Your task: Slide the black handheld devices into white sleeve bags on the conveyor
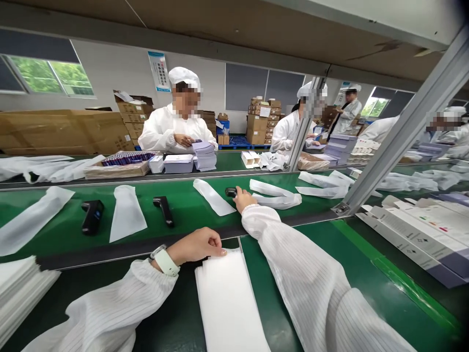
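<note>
My left hand (200, 244) is closed at the top edge of a stack of white sleeves (230, 298), thumb and finger pinching the uppermost sheet. Farther forward, my right hand (244, 199) reaches over the green belt (183, 195), its fingers around the end of a small black device (230, 192). White sleeves lie on either side of it, one to the left (214, 197) and a folded one to the right (276, 200). Two black handheld devices, one wide (92, 216) and one slimmer (163, 210), rest on the belt at the left with a sleeve (127, 213) between them.
Another sleeve stack (22, 293) is at the lower left. White and purple boxes (421, 234) lie at the right. A metal post (403, 117) rises beside the belt, under an overhead shelf (227, 29). Several people in white work across the belt.
</note>
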`<state>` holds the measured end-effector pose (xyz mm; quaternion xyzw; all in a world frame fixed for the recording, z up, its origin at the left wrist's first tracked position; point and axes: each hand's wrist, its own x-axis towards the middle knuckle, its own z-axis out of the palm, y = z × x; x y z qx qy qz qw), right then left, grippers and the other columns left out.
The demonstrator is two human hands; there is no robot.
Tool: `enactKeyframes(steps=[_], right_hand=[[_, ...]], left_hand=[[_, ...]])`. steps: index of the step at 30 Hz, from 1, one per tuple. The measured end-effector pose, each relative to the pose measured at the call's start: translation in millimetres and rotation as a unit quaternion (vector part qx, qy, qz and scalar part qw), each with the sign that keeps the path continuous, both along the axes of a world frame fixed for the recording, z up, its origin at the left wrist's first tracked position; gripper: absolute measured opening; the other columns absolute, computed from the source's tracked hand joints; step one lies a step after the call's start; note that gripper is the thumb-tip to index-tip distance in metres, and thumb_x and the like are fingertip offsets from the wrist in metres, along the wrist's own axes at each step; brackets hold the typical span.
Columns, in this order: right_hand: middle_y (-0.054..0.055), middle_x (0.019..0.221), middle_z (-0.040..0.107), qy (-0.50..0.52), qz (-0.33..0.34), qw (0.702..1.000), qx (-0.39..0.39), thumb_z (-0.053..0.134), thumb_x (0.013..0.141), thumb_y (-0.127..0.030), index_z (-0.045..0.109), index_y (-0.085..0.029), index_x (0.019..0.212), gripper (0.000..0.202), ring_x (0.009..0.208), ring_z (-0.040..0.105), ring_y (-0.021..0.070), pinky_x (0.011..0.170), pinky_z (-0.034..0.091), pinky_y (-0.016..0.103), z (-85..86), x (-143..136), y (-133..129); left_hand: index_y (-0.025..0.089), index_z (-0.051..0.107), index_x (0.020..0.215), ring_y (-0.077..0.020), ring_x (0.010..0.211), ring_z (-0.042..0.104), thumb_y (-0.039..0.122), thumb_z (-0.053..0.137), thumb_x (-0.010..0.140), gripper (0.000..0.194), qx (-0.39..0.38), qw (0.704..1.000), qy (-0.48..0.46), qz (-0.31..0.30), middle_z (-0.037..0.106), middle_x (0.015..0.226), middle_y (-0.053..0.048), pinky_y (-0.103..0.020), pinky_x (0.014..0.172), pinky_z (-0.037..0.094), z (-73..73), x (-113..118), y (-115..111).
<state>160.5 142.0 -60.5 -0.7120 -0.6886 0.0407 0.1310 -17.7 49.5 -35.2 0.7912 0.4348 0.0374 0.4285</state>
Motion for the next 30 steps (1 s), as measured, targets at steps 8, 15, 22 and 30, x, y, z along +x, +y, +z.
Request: enactKeyframes(steps=[8,15,22,30], right_hand=[[0.009,0.112,0.047,0.096,-0.067,0.992,0.042,0.039,0.082,-0.031,0.023,-0.022,0.128,0.049,0.095,0.049,0.0254,0.075,0.04,0.035,6.9,33.9,-14.5],[0.008,0.111,0.048,0.072,-0.042,0.995,0.059,0.041,0.08,-0.03,0.026,-0.024,0.127,0.049,0.099,0.046,0.0245,0.075,0.041,0.033,4.4,38.1,-20.7],[0.009,0.114,0.046,0.25,-0.069,0.943,0.21,0.039,0.079,-0.029,0.02,-0.017,0.126,0.052,0.1,0.047,0.0187,0.083,0.037,0.028,19.6,41.3,-26.5],[0.004,0.086,0.052,0.611,0.084,0.761,0.202,0.044,0.076,-0.031,0.006,-0.023,0.123,0.061,0.066,0.058,0.0129,0.063,0.044,0.024,47.7,5.2,-45.3]], left_hand=[[0.017,0.057,0.083,-0.0152,0.07,0.05,0.053,0.054,0.062,0.042,0.044,0.999,-0.013,0.02,0.056,0.079,-0.002,-0.021,0.055,0.036,8.8,0.6,-12.6],[0.016,0.057,0.063,-0.0135,0.059,0.047,0.047,0.055,0.061,0.031,0.021,0.999,0.042,-0.019,0.052,0.062,0.001,-0.02,0.048,0.029,3.5,-3.1,-14.2],[0.017,0.055,0.059,-0.0136,0.057,0.047,0.039,0.043,0.072,0.028,0.113,0.993,0.039,0.015,0.052,0.061,0.001,-0.022,0.048,0.026,6.7,-7.9,-28.1],[0.018,0.05,0.059,-0.0165,0.08,0.048,0.029,0.041,0.077,0.023,0.277,0.959,0.013,0.057,0.045,0.088,0.001,-0.026,0.073,0.033,2.6,-3.3,-41.9]])
